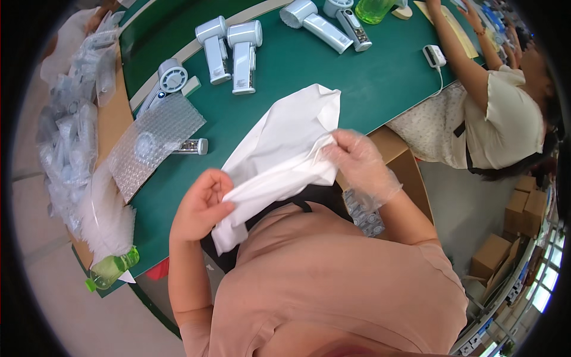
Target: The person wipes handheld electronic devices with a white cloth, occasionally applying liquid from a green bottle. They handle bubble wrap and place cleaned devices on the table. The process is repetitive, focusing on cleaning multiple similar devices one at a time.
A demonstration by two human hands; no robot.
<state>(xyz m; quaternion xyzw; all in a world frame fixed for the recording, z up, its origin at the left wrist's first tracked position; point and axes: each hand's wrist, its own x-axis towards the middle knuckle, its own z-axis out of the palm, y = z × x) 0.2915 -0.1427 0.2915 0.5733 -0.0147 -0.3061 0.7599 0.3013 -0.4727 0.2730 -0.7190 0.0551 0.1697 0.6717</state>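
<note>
A white cloth (279,143) is stretched between my hands over the table's near edge, folded along its lower side. My left hand (205,205) is bare and pinches the cloth's lower left edge between thumb and fingers. My right hand (360,160), in a thin clear plastic glove, grips its right edge. Left of the cloth, a sheet of bubble wrap (157,140) partly covers a pale handheld device, whose handle end (193,146) sticks out. Beyond that lies another device with a round slotted head (173,77).
Several pale handheld devices (244,56) lie along the green table (279,71). Bagged items (74,125) pile up at the left. A green bottle (113,268) lies at the near left corner. An open carton (395,149) stands by my right arm; a co-worker (505,113) sits at right.
</note>
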